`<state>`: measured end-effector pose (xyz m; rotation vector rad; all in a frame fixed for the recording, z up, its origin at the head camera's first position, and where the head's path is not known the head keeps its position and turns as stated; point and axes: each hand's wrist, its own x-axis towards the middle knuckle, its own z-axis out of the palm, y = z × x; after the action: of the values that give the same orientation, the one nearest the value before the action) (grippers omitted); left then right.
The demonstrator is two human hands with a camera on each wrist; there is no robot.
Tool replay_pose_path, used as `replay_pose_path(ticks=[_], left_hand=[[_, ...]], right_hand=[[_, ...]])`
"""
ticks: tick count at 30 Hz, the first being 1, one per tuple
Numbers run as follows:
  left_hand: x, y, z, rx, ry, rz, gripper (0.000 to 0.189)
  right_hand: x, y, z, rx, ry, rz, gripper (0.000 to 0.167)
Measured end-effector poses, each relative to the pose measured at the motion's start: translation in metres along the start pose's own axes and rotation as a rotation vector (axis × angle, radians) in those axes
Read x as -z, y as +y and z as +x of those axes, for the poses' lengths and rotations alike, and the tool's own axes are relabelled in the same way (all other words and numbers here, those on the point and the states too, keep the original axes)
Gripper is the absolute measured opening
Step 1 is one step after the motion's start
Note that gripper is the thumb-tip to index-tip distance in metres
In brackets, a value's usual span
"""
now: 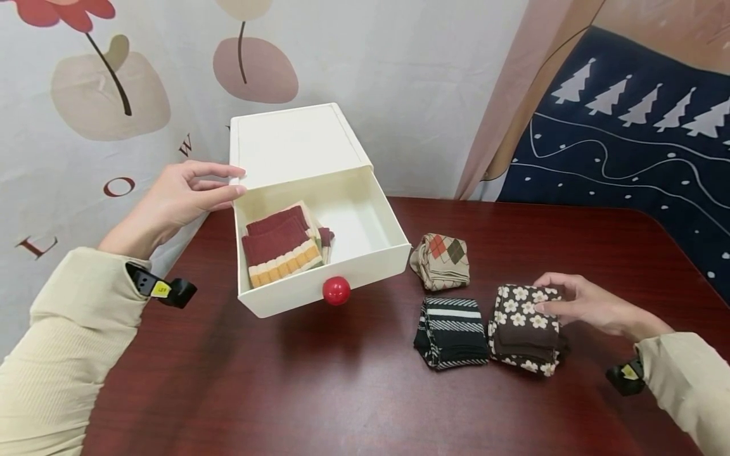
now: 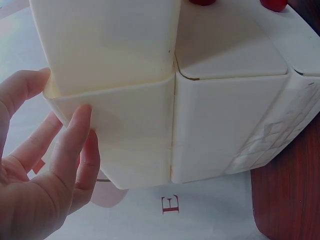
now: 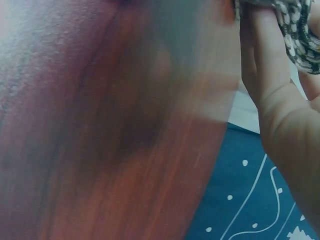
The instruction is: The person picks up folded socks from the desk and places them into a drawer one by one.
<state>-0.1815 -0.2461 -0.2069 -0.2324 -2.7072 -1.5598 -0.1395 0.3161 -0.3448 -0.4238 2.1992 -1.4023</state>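
My left hand (image 1: pixel 179 190) holds the left front corner of a white drawer unit (image 1: pixel 296 145), fingertips on its edge; the left wrist view shows fingers on the side panel (image 2: pixel 125 135). The drawer (image 1: pixel 365 215) stands pulled out, with a red round knob (image 1: pixel 336 291). Folded maroon socks with yellow-striped cuffs (image 1: pixel 279 234) lie in its left part. At the right, my right hand (image 1: pixel 593 304) grips folded brown flowered socks (image 1: pixel 525 329), thumb on top. In the right wrist view, the patterned socks (image 3: pixel 302 35) show only partly beside the fingers.
Folded black-and-white striped socks (image 1: pixel 453 332) lie left of the flowered ones. Behind them sit folded beige argyle socks (image 1: pixel 441 261). More white drawer fronts with red knobs (image 2: pixel 274 4) show in the left wrist view. A printed curtain (image 1: pixel 399 95) hangs behind the dark red table (image 1: pixel 353 392).
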Motion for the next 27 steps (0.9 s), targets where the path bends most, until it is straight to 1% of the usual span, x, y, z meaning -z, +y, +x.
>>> replay_pose_path(ticks=[4, 6, 11, 14, 20, 23, 27], left_hand=[[0.000, 0.000, 0.000, 0.003, -0.002, 0.001, 0.037], [0.000, 0.000, 0.000, 0.000, 0.001, 0.002, 0.036], [0.000, 0.000, 0.000, -0.006, 0.008, 0.010, 0.036], [0.000, 0.000, 0.000, -0.003, 0.009, 0.016, 0.037], [0.001, 0.001, -0.001, 0.002, 0.010, 0.028, 0.040], [0.001, 0.001, -0.001, 0.006, 0.012, 0.032, 0.040], [0.001, 0.002, -0.002, 0.008, 0.009, 0.025, 0.040]], right_hand=[[0.002, -0.011, -0.002, 0.027, 0.018, -0.020, 0.019], [0.004, -0.019, -0.002, 0.043, 0.018, -0.014, 0.020], [0.008, -0.042, -0.001, 0.108, 0.008, 0.012, 0.020], [0.010, -0.059, -0.001, 0.139, 0.006, 0.000, 0.020], [0.012, -0.096, 0.001, 0.174, 0.026, -0.104, 0.018], [0.015, -0.115, 0.001, 0.217, 0.031, -0.164, 0.019], [0.019, -0.138, 0.002, 0.274, 0.019, -0.213, 0.023]])
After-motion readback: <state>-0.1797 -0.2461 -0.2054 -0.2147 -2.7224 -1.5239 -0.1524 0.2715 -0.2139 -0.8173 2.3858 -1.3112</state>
